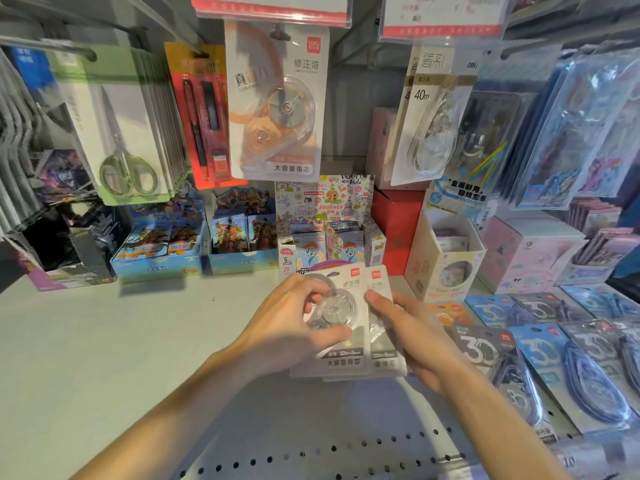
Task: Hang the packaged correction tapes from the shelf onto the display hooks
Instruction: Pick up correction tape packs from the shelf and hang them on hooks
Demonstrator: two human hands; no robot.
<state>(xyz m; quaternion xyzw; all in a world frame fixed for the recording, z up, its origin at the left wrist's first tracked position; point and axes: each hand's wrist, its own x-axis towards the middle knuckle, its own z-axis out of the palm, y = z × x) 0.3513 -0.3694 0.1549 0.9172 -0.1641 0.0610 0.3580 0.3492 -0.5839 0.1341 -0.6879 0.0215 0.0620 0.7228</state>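
Observation:
Two white-carded correction tape packs are held above the shelf at centre. My left hand (291, 323) grips the front pack (341, 344) over its clear blister, thumb below and fingers on top. My right hand (415, 334) holds the second pack (382, 348) just behind and to the right, fingers along its edge. An orange-toned correction tape pack (277, 102) hangs on a display hook (280, 32) straight above. Another hook further right carries white 40m correction tape packs (433, 112).
Several blue and dark correction tape packs (540, 344) lie on the white shelf (104, 341) at right. Card boxes (242, 237) line the back. Scissors packs (121, 126) and a red pen pack (204, 112) hang at left. A perforated shelf edge (311, 455) runs below.

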